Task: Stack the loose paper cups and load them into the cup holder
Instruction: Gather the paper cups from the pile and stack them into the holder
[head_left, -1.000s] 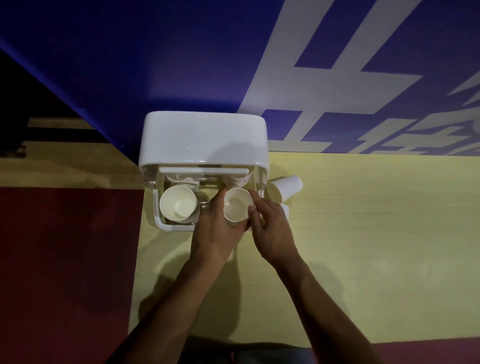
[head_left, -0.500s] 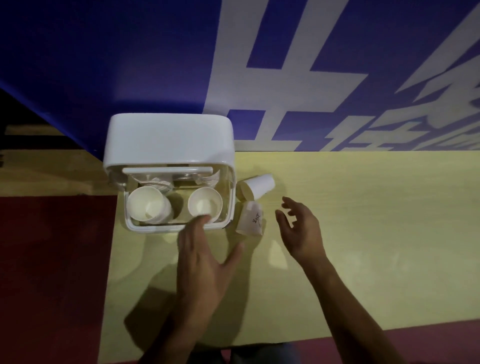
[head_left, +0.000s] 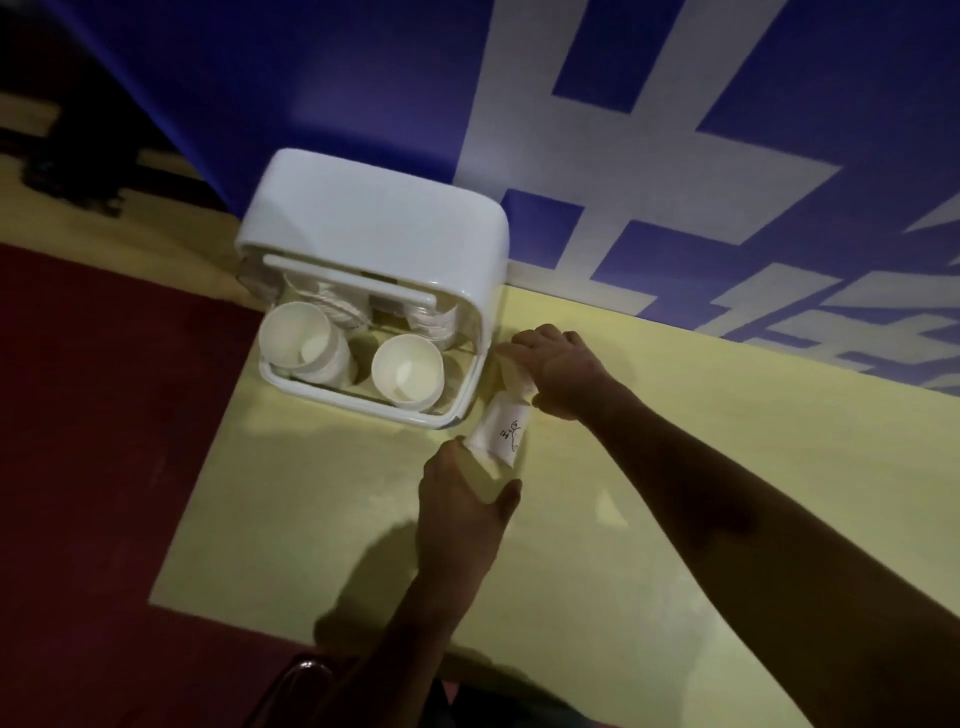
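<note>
Left grip (head_left: 457, 509): fingers + thumb wrapped round near end of marked cup (head_left: 500, 431). Cup lies on its side on worktop (head_left: 311, 519), just off front-right corner of cup holder (head_left: 374, 228). Its far end points back toward holder. Not lifted yet, as far as I can tell.

Right grip (head_left: 563, 366): fingers curled down over second cup (head_left: 511, 375), tight against holder's right wall. Most of that cup is hidden under the hand. Reads as a grasp, but contact pts not visible.

Change vs. half a sec ago: both hands were spread and free, short of the cups, left in front of holder and right out to holder's right. Now each is on a loose cup. Cups lie approx. where they were beside holder; second cup harder to judge, being covered.

Meaning: loading of prev. batch looks finished. Right-bay stack (head_left: 408, 366) stands in holder w/ mouth up, left-bay stack (head_left: 301, 338) leans beside it. These two look like the last loose cups in view. Likely step now: pick up both, nest one in the other, then drop the pair into a bay.

Cups vs. grips: each cup is in its own grip. The two cups lie nearly end to end along holder's right side, marked cup nearer holder's front, second cup nearer its back. Hands close, not touching.
</note>
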